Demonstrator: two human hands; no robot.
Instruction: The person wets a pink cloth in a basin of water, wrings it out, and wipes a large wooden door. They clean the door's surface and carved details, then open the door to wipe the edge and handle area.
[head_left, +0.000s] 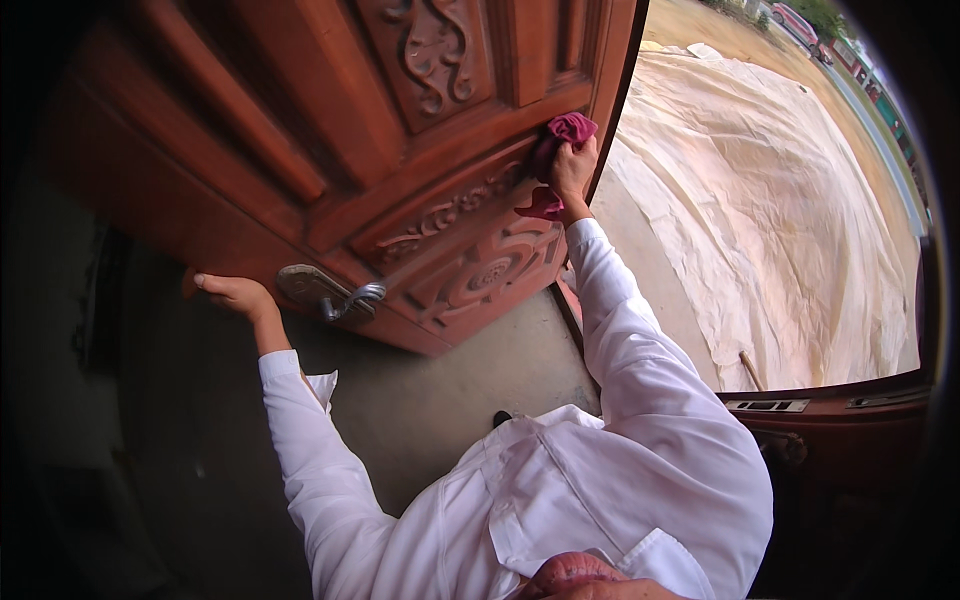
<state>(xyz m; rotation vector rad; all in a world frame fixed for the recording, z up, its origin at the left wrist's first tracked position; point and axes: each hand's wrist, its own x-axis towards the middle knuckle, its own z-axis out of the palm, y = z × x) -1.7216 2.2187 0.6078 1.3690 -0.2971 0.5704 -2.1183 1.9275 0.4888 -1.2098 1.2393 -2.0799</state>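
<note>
A carved reddish-brown door (360, 202) stands open before me, with relief scrollwork and a round rosette on its panels. My right hand (574, 166) grips a bunched magenta cloth (572, 127) against the door near its hinge-side or outer edge; which edge it is I cannot tell. Part of the cloth hangs below the wrist. On the left, my left hand (238, 294) is at the door's other edge, thumb on the near side and its fingers partly hidden. A silver lever handle (354, 301) on an ornate plate sits between the two hands, touched by neither.
Beyond the doorway a large pale sheet (757, 195) lies wrinkled on the ground, with a stick (751, 371) at its near edge. A second dark door leaf (855, 427) stands at my right. Grey floor (517, 345) lies below the carved door.
</note>
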